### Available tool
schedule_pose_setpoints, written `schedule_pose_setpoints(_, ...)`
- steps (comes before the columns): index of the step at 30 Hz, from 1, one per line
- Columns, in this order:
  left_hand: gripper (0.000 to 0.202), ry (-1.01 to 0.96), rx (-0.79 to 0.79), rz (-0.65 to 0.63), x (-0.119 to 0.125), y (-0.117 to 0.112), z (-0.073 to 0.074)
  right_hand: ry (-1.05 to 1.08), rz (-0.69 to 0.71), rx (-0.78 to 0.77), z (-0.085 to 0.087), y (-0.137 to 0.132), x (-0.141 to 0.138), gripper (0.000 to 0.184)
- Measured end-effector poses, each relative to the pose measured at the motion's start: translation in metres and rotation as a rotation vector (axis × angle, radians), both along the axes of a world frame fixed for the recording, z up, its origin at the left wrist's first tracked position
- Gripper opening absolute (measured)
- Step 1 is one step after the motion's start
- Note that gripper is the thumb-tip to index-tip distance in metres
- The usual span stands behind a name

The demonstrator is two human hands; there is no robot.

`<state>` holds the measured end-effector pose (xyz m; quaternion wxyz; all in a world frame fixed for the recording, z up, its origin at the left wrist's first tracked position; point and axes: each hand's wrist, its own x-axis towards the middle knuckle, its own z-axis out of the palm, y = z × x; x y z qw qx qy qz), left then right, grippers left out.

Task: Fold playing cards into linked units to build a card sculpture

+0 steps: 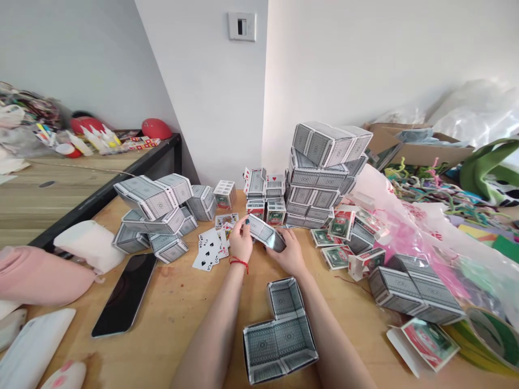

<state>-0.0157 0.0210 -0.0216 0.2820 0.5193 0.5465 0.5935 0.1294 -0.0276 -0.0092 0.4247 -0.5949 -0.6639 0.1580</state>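
Note:
Between my two hands is a piece of grey-backed playing cards (261, 229), held tilted above the table. My left hand (240, 243) grips its left end, thumb on top. Fingers of my right hand (290, 253) close round its right end; whether it is one folded card or several joined cards I cannot tell. Loose face-up playing cards (208, 249) lie left of my left hand. Nearer my body, between my forearms, sits an L-shaped open box of cards (279, 340). Behind my hands stand small card packs (275, 212).
A tall stack of card-covered blocks (318, 178) rises at the back right, a lower stack (156, 216) at the left. Red-and-green card boxes (336, 256) lie right. A phone (125, 294) rests left; yellow tape (492, 340) and plastic wrapping (425, 237) crowd the right side.

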Motion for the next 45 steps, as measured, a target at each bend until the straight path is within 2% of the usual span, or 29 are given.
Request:
schedule_pose_setpoints(9, 0.025, 0.080, -0.018, 0.015, -0.003, 0.000, 0.006, 0.004, 0.058, -0.046, -0.006, -0.001, 0.000, 0.050)
schedule_pose_setpoints(15, 0.028, 0.163, -0.052, -0.060, 0.003, -0.005, 0.012, -0.026, 0.072, -0.087, -0.011, 0.002, -0.001, 0.054)
schedule_pose_setpoints(20, 0.027, 0.176, -0.051, -0.106, 0.007, -0.008, 0.012, -0.021, 0.053, -0.088, -0.011, 0.002, -0.001, 0.055)
schedule_pose_setpoints(25, 0.025, 0.132, -0.072, -0.160, 0.007, -0.007, 0.009, -0.022, 0.034, -0.101, -0.012, 0.002, -0.001, 0.057)
schedule_pose_setpoints(32, 0.025, 0.034, -0.061, -0.154, 0.013, -0.011, 0.012, 0.072, 0.047, -0.066, -0.013, 0.001, -0.002, 0.057)
schedule_pose_setpoints(34, 0.034, -0.033, -0.040, -0.187, 0.018, -0.015, 0.013, 0.146, 0.057, -0.043, -0.011, 0.001, -0.003, 0.056)
schedule_pose_setpoints(38, 0.055, -0.139, -0.053, -0.364, 0.024, -0.019, 0.012, 0.244, 0.043, 0.013, -0.007, 0.000, -0.003, 0.055)
schedule_pose_setpoints(40, 0.052, -0.113, -0.055, -0.402, 0.025, -0.019, 0.010, 0.249, 0.025, 0.028, -0.006, 0.001, -0.003, 0.055)
schedule_pose_setpoints(45, 0.027, 0.049, -0.033, -0.401, 0.022, -0.020, 0.010, 0.275, 0.003, 0.028, -0.010, 0.004, -0.003, 0.055)
